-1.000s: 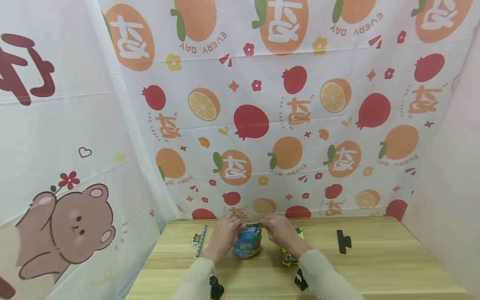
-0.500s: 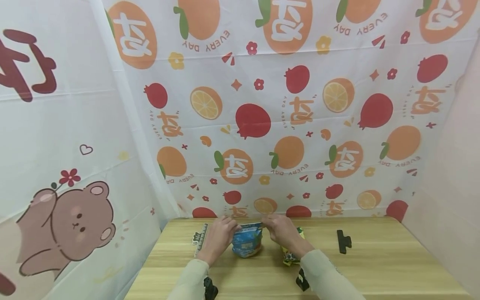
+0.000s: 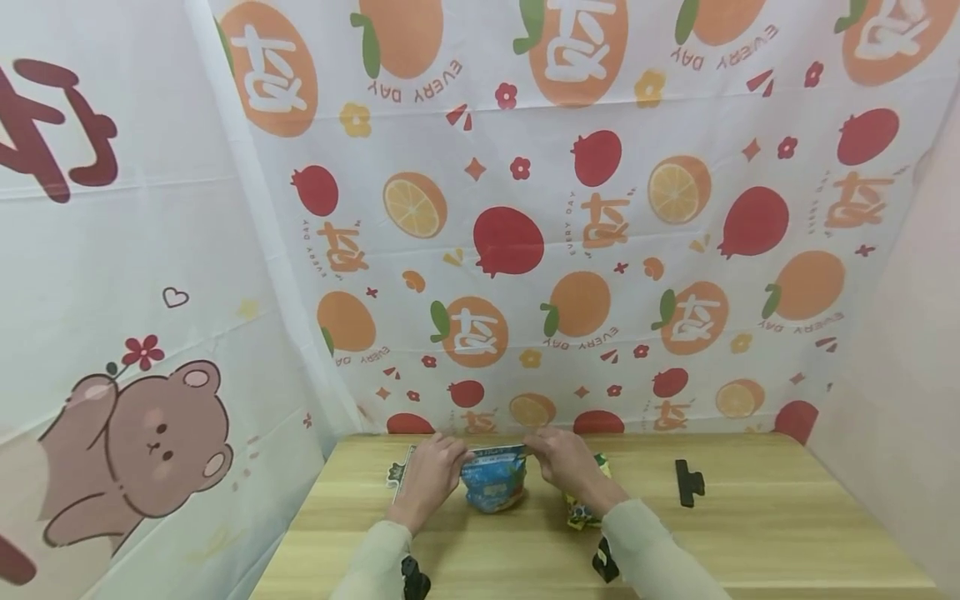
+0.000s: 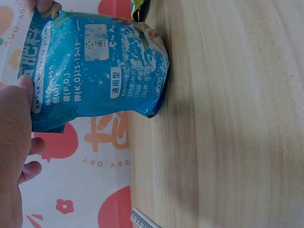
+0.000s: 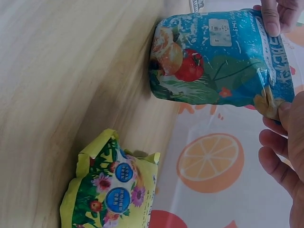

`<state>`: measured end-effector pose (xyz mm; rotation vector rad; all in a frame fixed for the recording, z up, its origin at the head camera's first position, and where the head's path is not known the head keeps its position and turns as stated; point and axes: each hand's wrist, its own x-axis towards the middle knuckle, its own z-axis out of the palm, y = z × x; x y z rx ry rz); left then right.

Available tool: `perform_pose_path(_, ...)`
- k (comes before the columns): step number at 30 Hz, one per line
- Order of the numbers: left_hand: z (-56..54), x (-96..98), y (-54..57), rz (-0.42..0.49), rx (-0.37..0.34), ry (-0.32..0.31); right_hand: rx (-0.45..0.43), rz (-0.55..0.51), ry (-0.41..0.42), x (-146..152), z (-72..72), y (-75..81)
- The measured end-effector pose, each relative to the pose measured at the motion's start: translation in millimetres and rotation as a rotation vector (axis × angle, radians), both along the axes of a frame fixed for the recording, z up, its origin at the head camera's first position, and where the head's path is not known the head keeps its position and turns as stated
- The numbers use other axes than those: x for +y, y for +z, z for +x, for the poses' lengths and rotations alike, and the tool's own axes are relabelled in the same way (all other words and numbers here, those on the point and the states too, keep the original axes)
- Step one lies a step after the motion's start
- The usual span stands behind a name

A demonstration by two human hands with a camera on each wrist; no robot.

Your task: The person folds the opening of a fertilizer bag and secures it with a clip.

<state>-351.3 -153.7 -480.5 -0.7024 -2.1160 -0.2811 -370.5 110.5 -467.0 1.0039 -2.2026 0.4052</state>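
Note:
A blue bag of plant fertilizer [image 3: 495, 485] stands on the wooden table, its top edge pulled out between both hands. At the top left my left hand [image 3: 431, 471] pinches the edge between thumb and fingers. My right hand [image 3: 566, 462] grips the opposite corner, which is creased under the thumb in the right wrist view. White print and a small label cover the bag's blue panel [image 4: 104, 71]; fruit and vegetables are pictured along its side. A yellow flowered packet [image 5: 116, 190] lies close by, partly behind my right forearm in the head view.
On the right of the wooden table [image 3: 787, 517] lies a black clip [image 3: 688, 483]. A ruler-marked clip [image 3: 397, 473] lies at the left, partly behind my left hand. A fruit-printed cloth [image 3: 420, 275] hangs right behind the table's far edge.
My left hand has shifted a little to the left, and the bag's top edge now shows wider and straighter between the hands. The right hand keeps its hold almost in place.

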Motion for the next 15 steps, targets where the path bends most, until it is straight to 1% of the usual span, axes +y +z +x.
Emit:
perform_pose_path(4,1.3,-1.7,-1.2,-0.009,0.005,-0.003,0.000,0.012,0.015,1,1.1,-1.9)
perform_pose_path(9,1.6,-2.9,-0.6,0.000,0.005,0.018,-0.013,0.015,-0.001,4,1.6,-0.6)
perform_pose_path(12,4.2,-6.7,0.5,-0.001,-0.005,0.036,-0.019,0.003,0.002,2,3.0,1.4)
perform_pose_path(15,8.1,-10.5,1.6,-0.003,-0.017,0.039,-0.020,0.000,0.018,0,4.3,1.6)
